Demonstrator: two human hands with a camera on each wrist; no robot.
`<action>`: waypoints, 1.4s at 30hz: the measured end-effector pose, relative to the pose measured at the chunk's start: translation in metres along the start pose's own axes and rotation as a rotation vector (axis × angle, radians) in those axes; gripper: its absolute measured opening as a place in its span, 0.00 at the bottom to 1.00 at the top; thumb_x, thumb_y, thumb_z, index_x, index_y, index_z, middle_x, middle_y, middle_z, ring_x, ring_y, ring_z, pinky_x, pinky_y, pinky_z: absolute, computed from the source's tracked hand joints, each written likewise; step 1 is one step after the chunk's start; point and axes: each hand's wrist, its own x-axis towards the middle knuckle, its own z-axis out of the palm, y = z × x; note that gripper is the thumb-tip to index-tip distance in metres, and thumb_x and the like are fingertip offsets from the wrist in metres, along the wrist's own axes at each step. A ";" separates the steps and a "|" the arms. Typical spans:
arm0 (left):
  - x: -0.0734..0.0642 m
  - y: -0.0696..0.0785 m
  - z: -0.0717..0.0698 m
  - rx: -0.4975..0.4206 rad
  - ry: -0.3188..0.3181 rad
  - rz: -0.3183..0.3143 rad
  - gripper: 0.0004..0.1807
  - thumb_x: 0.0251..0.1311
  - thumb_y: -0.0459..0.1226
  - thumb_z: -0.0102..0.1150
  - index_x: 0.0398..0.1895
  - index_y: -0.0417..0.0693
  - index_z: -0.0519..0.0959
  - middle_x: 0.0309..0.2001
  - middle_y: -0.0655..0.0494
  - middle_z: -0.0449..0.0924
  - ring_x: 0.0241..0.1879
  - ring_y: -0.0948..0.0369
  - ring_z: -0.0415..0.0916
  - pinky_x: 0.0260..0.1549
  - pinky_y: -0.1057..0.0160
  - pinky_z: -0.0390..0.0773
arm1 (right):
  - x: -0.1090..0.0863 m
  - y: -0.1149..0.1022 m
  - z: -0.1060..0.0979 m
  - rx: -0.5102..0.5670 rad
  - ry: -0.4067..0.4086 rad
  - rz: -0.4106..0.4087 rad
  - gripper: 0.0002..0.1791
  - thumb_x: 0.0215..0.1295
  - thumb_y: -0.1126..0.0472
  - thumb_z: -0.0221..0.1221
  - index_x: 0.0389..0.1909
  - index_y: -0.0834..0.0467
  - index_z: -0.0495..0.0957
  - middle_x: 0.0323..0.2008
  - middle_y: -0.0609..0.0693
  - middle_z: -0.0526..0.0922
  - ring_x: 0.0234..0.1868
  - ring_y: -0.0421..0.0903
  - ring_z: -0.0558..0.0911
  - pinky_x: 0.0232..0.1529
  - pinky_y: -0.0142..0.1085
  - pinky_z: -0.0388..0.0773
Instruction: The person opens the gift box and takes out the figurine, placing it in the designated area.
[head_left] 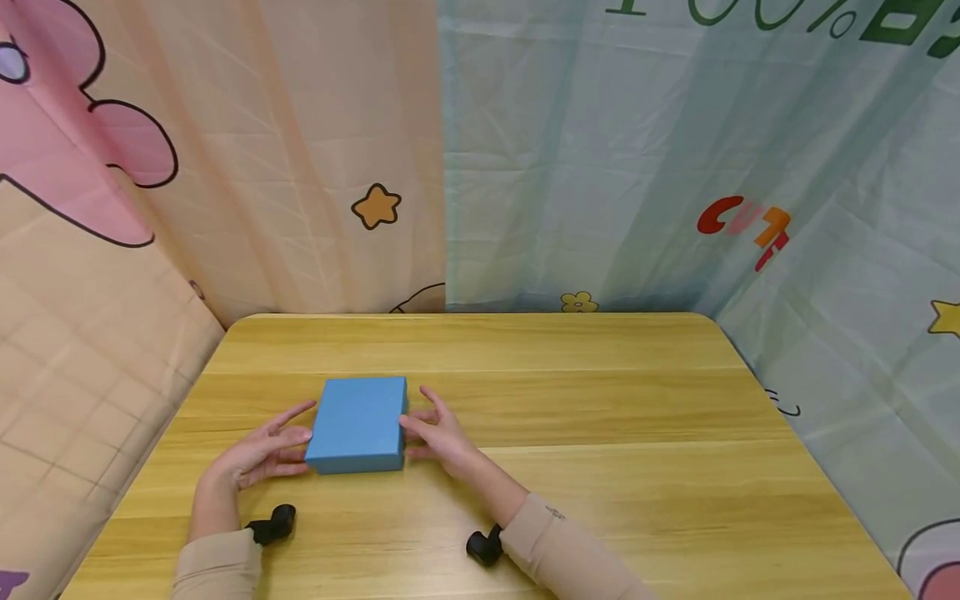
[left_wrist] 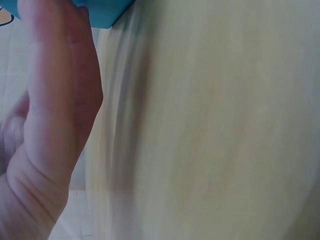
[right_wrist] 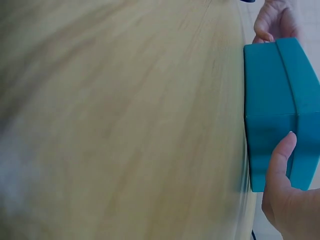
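Note:
A flat, square blue box lies on the wooden table, left of the middle. The right wrist view shows a seam running round the box's side, as between a lid and a base. My left hand is at its left side, thumb and fingers spread along the edge. On the opposite side is my right hand, its thumb tip touching the box side near the seam and its other fingers extended. In the left wrist view the left hand reaches up to the box corner; its fingertips are partly hidden.
The wooden table has rounded far corners and reaches back to printed curtains, which also hang along both sides. Black wrist cameras sit on both wrists, the left one and the right one low over the tabletop.

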 end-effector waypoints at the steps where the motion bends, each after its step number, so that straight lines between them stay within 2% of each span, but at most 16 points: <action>1: 0.000 0.000 0.000 0.006 0.000 -0.002 0.38 0.67 0.36 0.45 0.73 0.61 0.36 0.65 0.30 0.29 0.48 0.60 0.71 0.49 0.54 0.74 | 0.000 0.000 0.000 -0.002 -0.004 0.004 0.42 0.60 0.61 0.60 0.70 0.53 0.48 0.49 0.56 0.72 0.37 0.47 0.77 0.34 0.42 0.80; 5: 0.001 -0.001 -0.001 0.015 -0.015 0.000 0.37 0.68 0.35 0.44 0.72 0.64 0.39 0.65 0.32 0.30 0.46 0.62 0.72 0.47 0.55 0.75 | 0.000 0.000 0.001 -0.009 -0.025 0.020 0.40 0.60 0.61 0.60 0.70 0.54 0.50 0.46 0.54 0.72 0.34 0.46 0.76 0.32 0.39 0.80; 10: 0.001 -0.003 -0.003 -0.003 -0.046 0.012 0.35 0.68 0.36 0.43 0.72 0.66 0.40 0.66 0.31 0.23 0.50 0.64 0.69 0.47 0.55 0.75 | 0.000 0.001 0.000 -0.010 -0.059 0.030 0.37 0.60 0.61 0.59 0.69 0.55 0.54 0.43 0.53 0.71 0.31 0.45 0.74 0.32 0.37 0.79; 13: 0.001 -0.003 -0.004 -0.001 -0.036 0.003 0.35 0.68 0.36 0.43 0.72 0.65 0.41 0.66 0.30 0.24 0.51 0.64 0.68 0.48 0.55 0.74 | 0.001 0.001 0.000 -0.002 -0.068 0.039 0.36 0.60 0.63 0.59 0.68 0.55 0.55 0.40 0.53 0.71 0.29 0.44 0.74 0.31 0.36 0.79; 20: 0.002 -0.003 -0.002 0.020 -0.008 -0.012 0.37 0.67 0.37 0.44 0.73 0.55 0.37 0.66 0.29 0.27 0.50 0.64 0.69 0.48 0.54 0.74 | 0.003 -0.001 -0.001 0.005 -0.084 0.075 0.36 0.59 0.66 0.59 0.68 0.54 0.57 0.38 0.51 0.72 0.28 0.43 0.74 0.29 0.33 0.78; 34: 0.002 0.001 -0.001 0.011 -0.010 -0.017 0.37 0.67 0.37 0.45 0.73 0.56 0.38 0.67 0.30 0.23 0.49 0.68 0.70 0.47 0.56 0.75 | 0.004 -0.003 -0.001 0.037 -0.089 0.110 0.35 0.60 0.68 0.58 0.68 0.53 0.58 0.39 0.52 0.73 0.30 0.44 0.74 0.29 0.32 0.77; 38: 0.001 0.003 0.000 0.011 -0.002 -0.018 0.36 0.67 0.37 0.45 0.72 0.60 0.41 0.67 0.30 0.24 0.49 0.67 0.69 0.47 0.56 0.75 | 0.003 -0.005 0.000 0.047 -0.075 0.114 0.35 0.59 0.68 0.59 0.67 0.52 0.59 0.38 0.52 0.73 0.31 0.44 0.74 0.28 0.31 0.77; 42: 0.000 0.005 0.000 0.010 0.002 -0.013 0.31 0.67 0.37 0.46 0.69 0.71 0.50 0.67 0.29 0.25 0.49 0.66 0.70 0.47 0.56 0.75 | 0.002 -0.008 0.001 0.050 -0.077 0.111 0.35 0.59 0.67 0.59 0.67 0.52 0.59 0.39 0.51 0.73 0.32 0.44 0.74 0.30 0.32 0.77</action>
